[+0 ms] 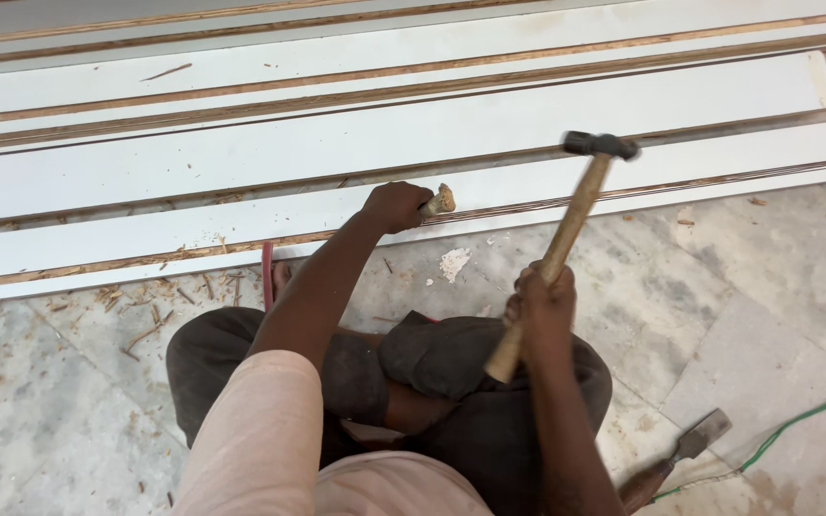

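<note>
The left hand point(396, 205) is closed in a tight grip on a wooden-handled chisel point(440, 201) set against the edge of a white board point(241, 234). The right hand point(542, 306), apart to the right, grips a raised hammer point(566, 229) by its wooden handle.

Hammer point(566, 229): worn wood handle, dark metal head. Boards point(336, 143): smooth white laminate, rough ply edges.

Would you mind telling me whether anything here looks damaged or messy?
Yes: wood chips lie scattered on the floor beside the nearest white board, whose brown edge looks splintered left of the left hand.
</note>
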